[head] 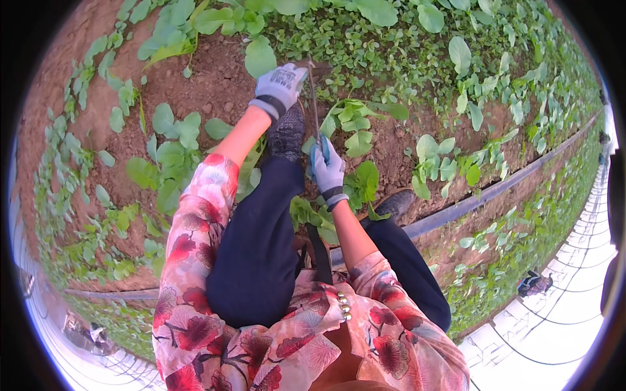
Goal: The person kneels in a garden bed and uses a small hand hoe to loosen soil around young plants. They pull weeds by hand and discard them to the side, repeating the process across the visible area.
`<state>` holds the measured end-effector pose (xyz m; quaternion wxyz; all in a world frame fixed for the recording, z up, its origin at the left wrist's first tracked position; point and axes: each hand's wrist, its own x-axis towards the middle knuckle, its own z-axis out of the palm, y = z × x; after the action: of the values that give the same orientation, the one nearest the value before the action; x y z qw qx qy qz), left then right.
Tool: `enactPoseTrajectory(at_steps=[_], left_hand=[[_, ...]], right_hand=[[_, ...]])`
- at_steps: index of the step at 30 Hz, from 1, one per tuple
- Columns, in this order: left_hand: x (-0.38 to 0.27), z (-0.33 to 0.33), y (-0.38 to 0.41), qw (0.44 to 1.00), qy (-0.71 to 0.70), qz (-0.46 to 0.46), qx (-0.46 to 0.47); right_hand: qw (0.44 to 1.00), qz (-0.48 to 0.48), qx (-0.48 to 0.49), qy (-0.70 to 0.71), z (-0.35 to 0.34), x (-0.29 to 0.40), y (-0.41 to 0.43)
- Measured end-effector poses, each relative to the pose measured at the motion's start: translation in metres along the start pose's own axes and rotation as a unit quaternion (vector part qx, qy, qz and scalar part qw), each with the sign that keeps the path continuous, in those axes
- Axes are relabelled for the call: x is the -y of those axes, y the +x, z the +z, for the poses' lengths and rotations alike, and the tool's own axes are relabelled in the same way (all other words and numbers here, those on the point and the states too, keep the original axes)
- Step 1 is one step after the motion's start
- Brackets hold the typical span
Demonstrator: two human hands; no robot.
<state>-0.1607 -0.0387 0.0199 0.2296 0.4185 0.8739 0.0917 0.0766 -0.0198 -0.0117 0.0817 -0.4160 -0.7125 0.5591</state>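
My left hand (282, 88), in a light grey knitted glove with a dark cuff band, is above a dark shoe, beside the far end of a thin metal rod-like tool (314, 100). Its fingertips are turned away, so whether they grip anything is hidden. My right hand (327, 166), in a similar glove with blue-coated fingers, is closed around the near end of that tool. At the tool's far end a dark, blurred flat part touches the low green seedlings. A leafy plant (357, 124) with lobed leaves grows just right of the tool.
Dense small seedlings (352, 49) cover the soil ahead. Larger leafy plants (173, 156) stand at the left, others (435, 156) at the right. A dark hose or pipe (479, 195) crosses the bed at the right. Another person (534, 284) is far off at the lower right.
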Motion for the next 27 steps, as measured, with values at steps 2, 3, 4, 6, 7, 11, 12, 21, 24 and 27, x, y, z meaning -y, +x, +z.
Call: enactPoseTrajectory(at_steps=[2,3,4,6,7,11,12,21,24,27], left_hand=[[-0.006,-0.015,0.012,0.999,0.009,-0.021,0.031],[-0.006,-0.014,0.014,1.0,0.008,-0.022,0.02],[-0.006,-0.013,0.015,1.0,0.008,-0.023,0.008],[-0.008,-0.008,0.016,0.999,-0.002,-0.046,0.008],[-0.01,-0.006,0.017,0.999,-0.008,-0.041,0.013],[-0.001,0.011,0.008,0.999,-0.008,-0.03,0.03],[-0.002,0.013,0.007,0.999,-0.004,-0.023,0.037],[-0.037,0.009,0.024,0.984,0.07,0.056,0.154],[-0.042,0.009,0.028,0.981,0.053,0.061,0.177],[-0.035,0.014,0.031,0.984,-0.011,0.062,0.165]], right_hand=[[0.996,0.081,0.04,0.027,-0.001,0.008,0.005],[0.998,0.056,0.03,-0.013,-0.002,0.004,0.005],[0.998,0.031,0.02,-0.053,-0.002,0.0,0.003],[0.996,0.05,0.015,-0.072,-0.003,-0.01,-0.003],[0.996,0.049,0.014,-0.069,-0.006,-0.016,-0.005],[0.993,0.084,0.008,-0.08,-0.017,-0.022,-0.022],[0.992,0.105,0.019,-0.066,-0.021,-0.022,-0.028],[0.987,0.129,0.043,-0.082,-0.04,-0.015,-0.044],[0.99,0.106,0.043,-0.087,-0.043,-0.018,-0.045],[0.992,0.098,0.035,-0.07,-0.045,-0.026,-0.048]])
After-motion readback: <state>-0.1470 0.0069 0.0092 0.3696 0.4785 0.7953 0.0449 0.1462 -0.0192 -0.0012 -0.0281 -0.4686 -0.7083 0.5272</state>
